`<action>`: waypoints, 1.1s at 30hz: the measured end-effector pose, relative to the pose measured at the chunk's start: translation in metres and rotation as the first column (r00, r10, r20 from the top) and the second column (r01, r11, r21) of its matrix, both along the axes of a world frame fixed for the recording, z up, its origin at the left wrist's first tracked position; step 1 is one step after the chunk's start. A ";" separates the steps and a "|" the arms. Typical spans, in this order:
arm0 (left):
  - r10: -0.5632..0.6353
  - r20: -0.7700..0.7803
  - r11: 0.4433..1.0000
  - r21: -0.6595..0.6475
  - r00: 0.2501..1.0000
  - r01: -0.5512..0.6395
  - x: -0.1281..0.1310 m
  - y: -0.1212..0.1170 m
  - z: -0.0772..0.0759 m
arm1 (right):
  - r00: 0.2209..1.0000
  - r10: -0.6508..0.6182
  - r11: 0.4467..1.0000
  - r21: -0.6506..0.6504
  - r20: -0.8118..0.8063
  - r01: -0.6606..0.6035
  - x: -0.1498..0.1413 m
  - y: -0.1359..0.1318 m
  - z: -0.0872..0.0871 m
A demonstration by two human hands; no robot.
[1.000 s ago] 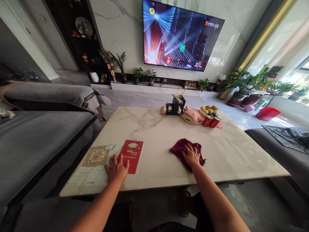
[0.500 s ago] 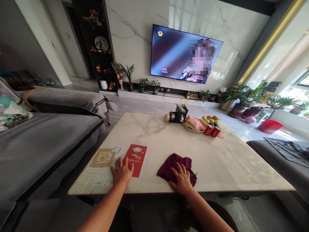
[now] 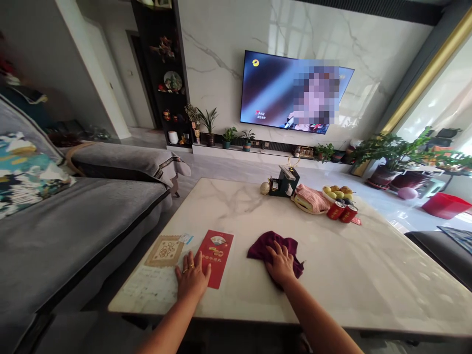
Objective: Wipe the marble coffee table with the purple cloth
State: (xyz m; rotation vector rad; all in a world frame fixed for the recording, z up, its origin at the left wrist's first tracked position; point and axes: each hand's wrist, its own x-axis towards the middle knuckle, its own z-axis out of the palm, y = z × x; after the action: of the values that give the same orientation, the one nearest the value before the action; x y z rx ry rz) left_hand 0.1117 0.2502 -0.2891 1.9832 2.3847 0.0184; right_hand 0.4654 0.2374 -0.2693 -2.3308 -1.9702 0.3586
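My right hand point(image 3: 280, 264) presses flat on a dark purple cloth point(image 3: 266, 246) lying on the white marble table point(image 3: 354, 265). My left hand point(image 3: 191, 280) rests palm-down near the table's front left edge, fingers spread, with its fingertips on the lower corner of a red envelope point(image 3: 216, 255). A beige patterned card point(image 3: 164, 250) and a pale printed sheet point(image 3: 152, 290) lie just left of that hand.
At the table's far side stand a black holder point(image 3: 284, 182), a plate with a pink cloth point(image 3: 311, 199), a fruit bowl point(image 3: 337, 191) and two red cans point(image 3: 342, 212). A grey sofa point(image 3: 73, 226) runs along the left. A TV point(image 3: 295, 93) hangs on the far wall.
My right hand slid the purple cloth leftward and toward me, then a little forward again. My left hand stayed on the envelope. The camera view tilted upward.
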 end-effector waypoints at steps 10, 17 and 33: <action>-0.003 -0.053 0.999 -0.054 0.999 0.000 -0.003 0.001 -0.004 | 0.996 -0.089 0.996 0.025 0.021 0.089 -0.002 0.138 0.015; 0.007 -0.043 0.999 -0.049 0.999 -0.009 0.000 -0.001 0.003 | 1.000 0.000 1.000 0.001 0.013 0.000 -0.035 0.090 0.026; -0.009 0.005 1.000 0.013 1.000 0.009 0.000 -0.007 0.009 | 0.956 0.259 0.964 -0.022 -0.135 -0.264 -0.100 -0.095 -0.010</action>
State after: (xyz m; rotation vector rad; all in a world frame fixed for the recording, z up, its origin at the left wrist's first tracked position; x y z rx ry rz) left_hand 0.1119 0.2434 -0.2805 1.9972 2.3779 0.0387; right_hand 0.3658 0.1425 -0.2791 -2.0092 -2.2267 0.5565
